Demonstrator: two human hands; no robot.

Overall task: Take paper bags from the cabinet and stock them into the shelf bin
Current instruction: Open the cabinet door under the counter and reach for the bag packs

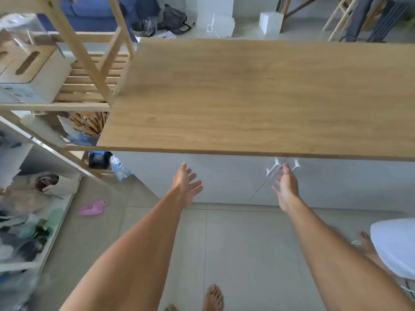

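Reaching, left hand [186, 184] spread | right hand [286, 187] spread near cabinet [224, 176] handles [275, 167]

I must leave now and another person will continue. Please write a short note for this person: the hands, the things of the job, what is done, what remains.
Left hand: open, empty, reaching toward the white cabinet.
Right hand: open, empty, close to the door handles, not gripping yet.
Cabinet doors look shut; no paper bags visible in either hand.
The wooden shelf stands to the left; I cannot tell which bin is meant.
Done: nothing visible.
Left: open cabinet, take bags, stock the bin.
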